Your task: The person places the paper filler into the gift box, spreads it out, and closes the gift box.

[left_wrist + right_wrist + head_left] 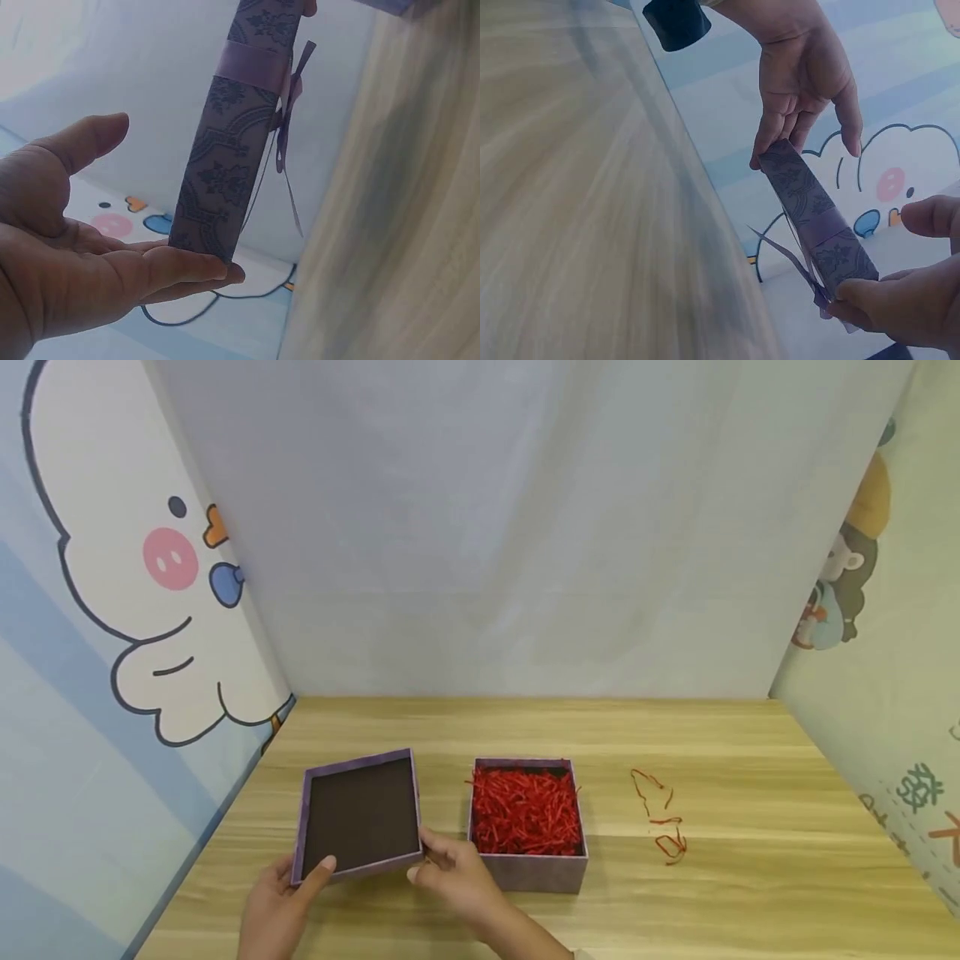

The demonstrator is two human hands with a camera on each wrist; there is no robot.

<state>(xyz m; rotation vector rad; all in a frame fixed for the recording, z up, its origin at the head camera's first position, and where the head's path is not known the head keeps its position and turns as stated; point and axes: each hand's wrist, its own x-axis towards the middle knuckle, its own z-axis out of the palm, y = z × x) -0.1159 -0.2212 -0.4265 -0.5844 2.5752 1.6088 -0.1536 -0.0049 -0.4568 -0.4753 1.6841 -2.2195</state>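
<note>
Both hands hold a purple patterned box lid (360,814) upside down just above the table, its dark inside facing up. My left hand (281,902) supports the lid's near left corner on straight fingers (180,270), with the thumb held apart. My right hand (450,872) grips the near right corner with curled fingers (877,300). In the left wrist view a lilac ribbon bow (289,82) hangs from the lid (232,135). Just right of the lid stands the matching box base (528,870), filled with red shredded paper (525,810).
A few loose red paper strands (663,827) lie on the wooden table (750,885) to the right of the box. Cartoon-printed panels wall the table on the left (112,610) and right (885,610), with a plain backdrop behind.
</note>
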